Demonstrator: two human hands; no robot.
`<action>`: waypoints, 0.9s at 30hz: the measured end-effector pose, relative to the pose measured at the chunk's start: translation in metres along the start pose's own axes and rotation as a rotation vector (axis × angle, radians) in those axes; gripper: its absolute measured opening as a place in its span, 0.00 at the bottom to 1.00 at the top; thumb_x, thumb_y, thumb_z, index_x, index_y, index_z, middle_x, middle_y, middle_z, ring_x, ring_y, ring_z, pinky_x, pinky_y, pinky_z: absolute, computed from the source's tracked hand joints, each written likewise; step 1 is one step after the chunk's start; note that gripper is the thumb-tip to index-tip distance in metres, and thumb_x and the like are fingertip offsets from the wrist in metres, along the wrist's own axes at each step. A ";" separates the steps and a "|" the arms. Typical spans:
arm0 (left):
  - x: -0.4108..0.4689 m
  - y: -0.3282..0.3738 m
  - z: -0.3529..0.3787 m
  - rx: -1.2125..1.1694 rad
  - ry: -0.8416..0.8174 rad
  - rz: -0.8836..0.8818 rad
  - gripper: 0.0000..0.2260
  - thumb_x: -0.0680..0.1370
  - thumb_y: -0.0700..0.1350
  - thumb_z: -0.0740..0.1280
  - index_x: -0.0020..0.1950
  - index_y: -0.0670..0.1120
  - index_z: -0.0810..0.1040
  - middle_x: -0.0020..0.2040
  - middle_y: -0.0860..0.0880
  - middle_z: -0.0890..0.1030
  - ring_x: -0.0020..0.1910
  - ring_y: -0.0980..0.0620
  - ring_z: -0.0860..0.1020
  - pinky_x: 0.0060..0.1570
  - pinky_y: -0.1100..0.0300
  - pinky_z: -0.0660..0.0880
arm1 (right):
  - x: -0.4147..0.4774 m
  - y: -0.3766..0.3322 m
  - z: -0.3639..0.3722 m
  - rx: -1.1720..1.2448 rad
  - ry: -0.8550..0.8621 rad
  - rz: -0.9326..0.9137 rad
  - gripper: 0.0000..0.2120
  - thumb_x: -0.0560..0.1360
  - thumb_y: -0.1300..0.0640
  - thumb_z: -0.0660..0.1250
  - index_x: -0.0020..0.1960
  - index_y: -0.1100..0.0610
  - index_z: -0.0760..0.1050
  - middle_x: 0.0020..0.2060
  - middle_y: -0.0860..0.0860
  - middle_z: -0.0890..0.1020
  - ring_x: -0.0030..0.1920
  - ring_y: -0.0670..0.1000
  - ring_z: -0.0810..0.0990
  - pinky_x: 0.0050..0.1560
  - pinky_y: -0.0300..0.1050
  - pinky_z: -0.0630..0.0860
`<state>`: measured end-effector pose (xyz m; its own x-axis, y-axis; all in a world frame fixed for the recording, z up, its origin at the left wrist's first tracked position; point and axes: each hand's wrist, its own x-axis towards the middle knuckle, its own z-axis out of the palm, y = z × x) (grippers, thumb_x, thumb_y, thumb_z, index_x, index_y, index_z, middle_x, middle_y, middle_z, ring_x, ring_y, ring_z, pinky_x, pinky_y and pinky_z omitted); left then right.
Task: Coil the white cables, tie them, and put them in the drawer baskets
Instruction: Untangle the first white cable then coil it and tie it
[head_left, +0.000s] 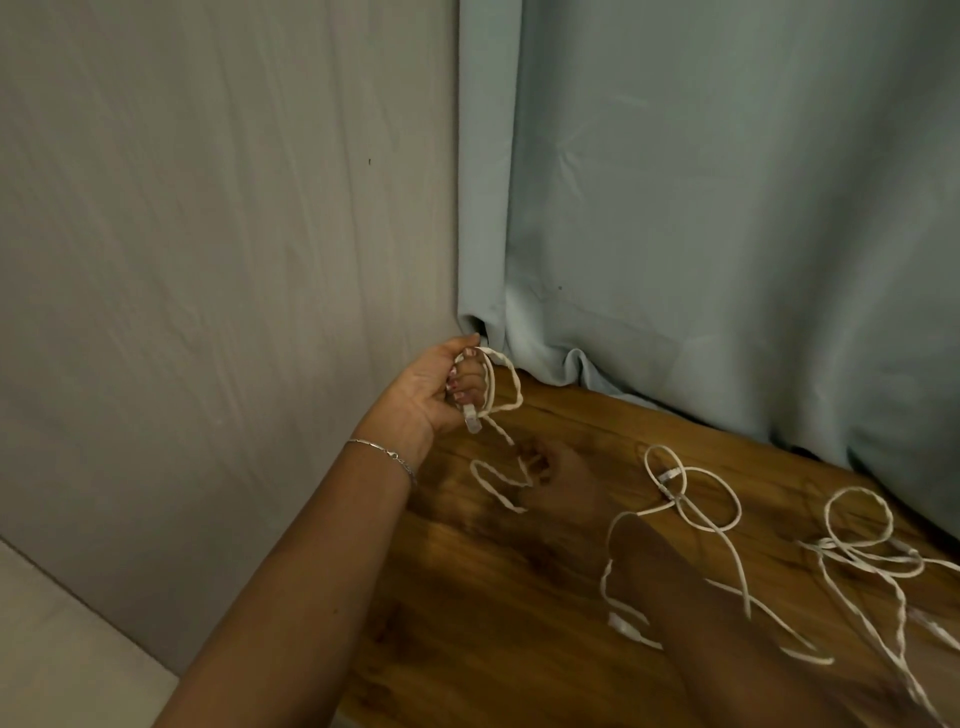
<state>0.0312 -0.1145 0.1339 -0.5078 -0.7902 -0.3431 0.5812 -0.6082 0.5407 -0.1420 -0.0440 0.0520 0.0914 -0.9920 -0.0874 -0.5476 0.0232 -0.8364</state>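
My left hand (439, 392) is raised near the wall corner and grips a white cable (506, 382) that loops round its fingers, a clear plug hanging below the palm. The same cable runs down to my right hand (558, 475), which is blurred and low over the wooden table (493, 623) and pinches the cable where it zigzags. Two more white cables lie loose on the table: one in loops at the centre right (698, 493), another tangled at the far right (862, 551). No drawer basket is in view.
A grey wall (208, 260) stands close on the left. A pale blue curtain (727, 208) hangs behind the table, its hem resting on the back edge. The table's left edge runs beside my left forearm.
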 end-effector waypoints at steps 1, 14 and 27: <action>0.003 -0.003 -0.001 0.003 0.006 -0.011 0.19 0.81 0.47 0.59 0.30 0.47 0.64 0.18 0.53 0.61 0.14 0.58 0.58 0.15 0.67 0.53 | 0.002 0.000 0.001 -0.003 0.018 -0.012 0.27 0.64 0.62 0.78 0.59 0.55 0.72 0.55 0.53 0.76 0.54 0.52 0.76 0.46 0.38 0.75; 0.008 -0.027 -0.002 0.166 0.085 -0.057 0.19 0.82 0.48 0.58 0.31 0.48 0.62 0.19 0.53 0.60 0.15 0.58 0.56 0.16 0.67 0.51 | 0.016 -0.041 0.004 0.886 0.048 0.125 0.17 0.79 0.61 0.53 0.43 0.58 0.80 0.34 0.53 0.85 0.37 0.51 0.83 0.35 0.39 0.78; 0.006 -0.042 0.013 0.009 -0.187 -0.098 0.13 0.79 0.46 0.59 0.38 0.41 0.73 0.20 0.53 0.63 0.17 0.58 0.62 0.18 0.67 0.59 | 0.040 -0.001 0.005 -0.101 0.102 -0.051 0.11 0.79 0.64 0.59 0.58 0.66 0.75 0.41 0.37 0.81 0.43 0.37 0.78 0.49 0.32 0.75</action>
<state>-0.0042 -0.0923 0.1187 -0.6717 -0.6987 -0.2462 0.5174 -0.6804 0.5190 -0.1335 -0.0832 0.0462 0.0391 -0.9991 0.0135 -0.6258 -0.0350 -0.7792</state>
